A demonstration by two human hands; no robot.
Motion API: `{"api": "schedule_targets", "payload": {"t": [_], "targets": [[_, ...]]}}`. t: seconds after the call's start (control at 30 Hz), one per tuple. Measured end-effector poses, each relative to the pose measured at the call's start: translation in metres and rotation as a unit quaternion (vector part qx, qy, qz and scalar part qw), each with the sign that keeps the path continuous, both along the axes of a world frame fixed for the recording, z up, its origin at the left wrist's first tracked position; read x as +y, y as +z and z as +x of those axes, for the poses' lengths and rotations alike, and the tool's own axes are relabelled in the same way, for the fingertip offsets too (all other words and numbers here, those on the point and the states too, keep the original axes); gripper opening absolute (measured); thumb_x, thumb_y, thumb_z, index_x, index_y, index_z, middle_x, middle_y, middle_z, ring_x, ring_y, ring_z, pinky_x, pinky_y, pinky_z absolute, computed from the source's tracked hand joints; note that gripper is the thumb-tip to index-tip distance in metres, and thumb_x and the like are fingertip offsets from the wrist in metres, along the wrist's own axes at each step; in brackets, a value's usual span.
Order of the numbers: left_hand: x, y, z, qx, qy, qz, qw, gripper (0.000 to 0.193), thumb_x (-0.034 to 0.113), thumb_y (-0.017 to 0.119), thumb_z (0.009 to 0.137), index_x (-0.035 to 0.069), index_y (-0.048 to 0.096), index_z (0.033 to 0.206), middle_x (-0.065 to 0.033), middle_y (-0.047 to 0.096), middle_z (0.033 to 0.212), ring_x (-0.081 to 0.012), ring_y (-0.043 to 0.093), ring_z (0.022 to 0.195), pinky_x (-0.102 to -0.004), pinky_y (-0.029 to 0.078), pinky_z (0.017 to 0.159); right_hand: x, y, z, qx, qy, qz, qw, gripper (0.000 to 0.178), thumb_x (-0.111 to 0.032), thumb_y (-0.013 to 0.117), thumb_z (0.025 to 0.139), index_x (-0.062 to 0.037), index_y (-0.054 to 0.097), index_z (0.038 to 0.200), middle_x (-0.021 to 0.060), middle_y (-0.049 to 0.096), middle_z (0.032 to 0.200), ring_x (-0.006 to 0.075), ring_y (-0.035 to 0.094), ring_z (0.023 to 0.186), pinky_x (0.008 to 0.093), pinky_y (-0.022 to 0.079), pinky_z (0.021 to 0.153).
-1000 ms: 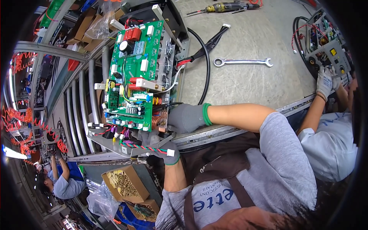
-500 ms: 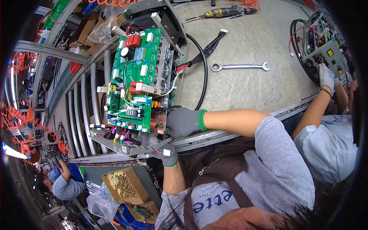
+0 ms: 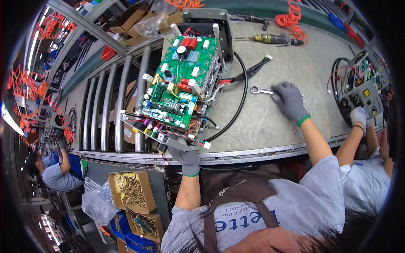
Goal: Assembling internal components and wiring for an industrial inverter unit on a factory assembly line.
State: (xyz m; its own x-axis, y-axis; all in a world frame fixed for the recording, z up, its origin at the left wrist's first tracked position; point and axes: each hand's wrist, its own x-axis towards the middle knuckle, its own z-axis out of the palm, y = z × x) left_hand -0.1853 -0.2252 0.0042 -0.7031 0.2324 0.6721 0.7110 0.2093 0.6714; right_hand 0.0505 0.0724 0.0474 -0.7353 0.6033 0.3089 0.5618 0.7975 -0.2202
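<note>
My left hand point(image 3: 184, 155), in a grey glove with a green cuff, grips the metal front panel point(image 3: 147, 131) of an open electrical unit. A green circuit board point(image 3: 181, 80) with red and white parts fills the unit; loose wires and white connectors hang by my left fingers. Over to the right, my right hand point(image 3: 290, 101), gloved alike, has its fingers closed over the middle of a combination wrench point(image 3: 262, 90) at the table. The wrench's ring end sticks out past my fingertips; most of its shank is hidden under the glove.
A black cable point(image 3: 244, 97) loops beside the unit. Further back lie a yellow-black power screwdriver point(image 3: 270, 39) and a coiled orange hose point(image 3: 291, 21). Metal rollers point(image 3: 105, 105) run at left. Boxes of brass fasteners point(image 3: 133, 192) stand below. A co-worker's gloved hand point(image 3: 358, 116) touches another unit at right.
My right hand has left the unit's lower corner and moved right onto the wrench. My left hand stays at the panel. The view has shifted, so the unit appears further right.
</note>
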Motion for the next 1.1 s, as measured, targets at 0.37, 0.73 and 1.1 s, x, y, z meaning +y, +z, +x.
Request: {"api": "schedule_targets", "payload": {"t": [0.37,0.73,1.1], "targets": [[-0.038,-0.081,-0.026,-0.188,-0.029,0.009,0.982,0.038,0.029,0.047,0.097,0.006,0.051,0.128,-0.006,0.058,0.121,-0.0247,0.058,0.093,-0.0402,0.047,0.087,0.077,0.062,-0.059,0.113,0.013,-0.091,0.989,0.025,-0.024,0.065,0.086,-0.0092,0.065,0.106,0.011,0.065,0.105,0.0267,0.064,0.094,0.0364,0.05,0.08],[-0.047,-0.06,-0.02,-0.341,-0.183,0.231,0.893,0.033,0.032,0.045,0.095,0.002,0.05,0.108,-0.0071,0.055,0.108,-0.0238,0.053,0.098,-0.0402,0.044,0.081,0.31,0.01,-0.205,-0.055,-0.201,-0.012,0.978,0.053,-0.017,0.053,0.085,-0.0129,0.044,0.136,0.0133,0.051,0.134,0.0292,0.045,0.128,0.0444,0.034,0.108],[-0.033,-0.053,-0.015,-0.122,-0.024,0.014,0.992,0.039,0.035,0.046,0.095,0.001,0.049,0.113,-0.0089,0.055,0.11,-0.0249,0.054,0.1,-0.0425,0.045,0.083,0.293,0.058,-0.226,-0.072,-0.133,-0.031,0.988,0.056,-0.026,0.074,0.068,-0.0089,0.054,0.117,0.0196,0.054,0.118,0.0367,0.059,0.106,0.0443,0.049,0.089]]}}
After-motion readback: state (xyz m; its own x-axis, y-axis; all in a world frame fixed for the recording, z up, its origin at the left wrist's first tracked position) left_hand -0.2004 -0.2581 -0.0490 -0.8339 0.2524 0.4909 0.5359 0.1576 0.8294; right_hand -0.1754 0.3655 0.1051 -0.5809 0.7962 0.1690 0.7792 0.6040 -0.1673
